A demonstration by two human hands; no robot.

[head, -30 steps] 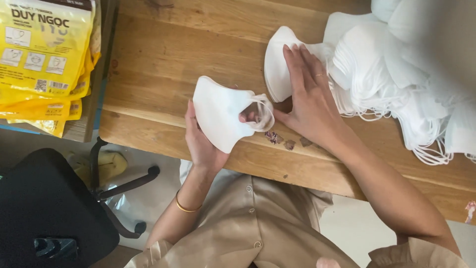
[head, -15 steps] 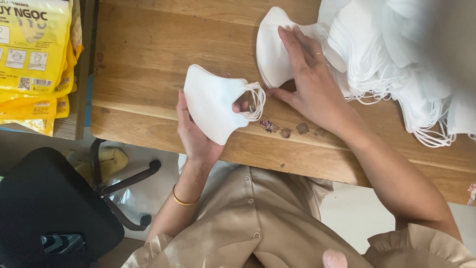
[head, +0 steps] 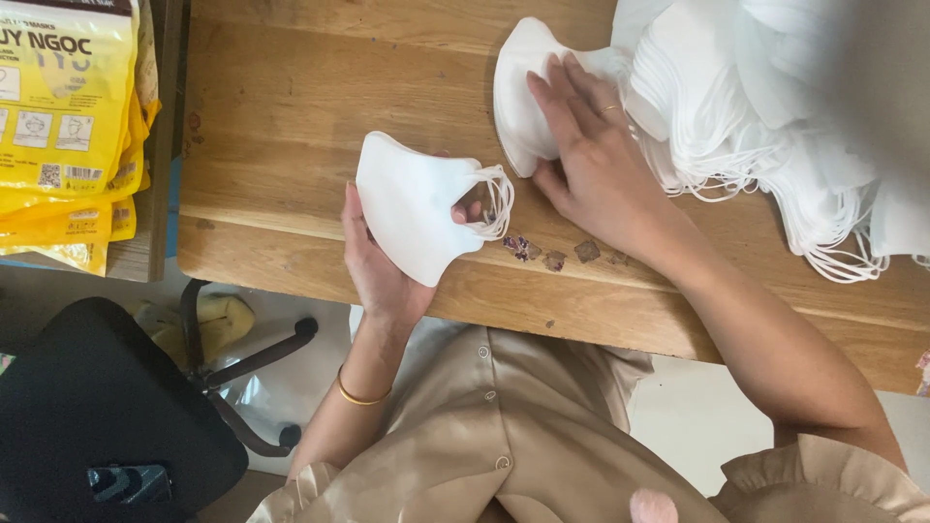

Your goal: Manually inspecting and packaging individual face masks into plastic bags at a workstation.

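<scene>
Inspecting the work in hand: two white face masks, one per hand, at the near edge of a wooden table (head: 291,145).
Left hand (head: 383,266): fingers closed around a folded white mask (head: 412,213), lifted just over the table edge; its ear loops (head: 496,199) bunch at the right side by the fingertips.
Right hand (head: 591,165): fingers spread flat, pressing on a second white mask (head: 518,97) lying on the table, touching the mask pile.
Mask pile (head: 775,116): large loose heap of white masks, loops trailing, far right of the table.
Handling, judged: very light, soft, springy fabric; creases readily; thin elastic loops likely to snag or tangle with neighbours.
Grip point, judged: pinch the folded body near its edge; loops are a weaker hold.
Surface: oiled wood planks, smooth, with small dark marks (head: 552,254) near the front edge.
Surroundings: yellow printed packets (head: 63,126) stacked at left; black office chair (head: 97,407) below; pale floor.
</scene>
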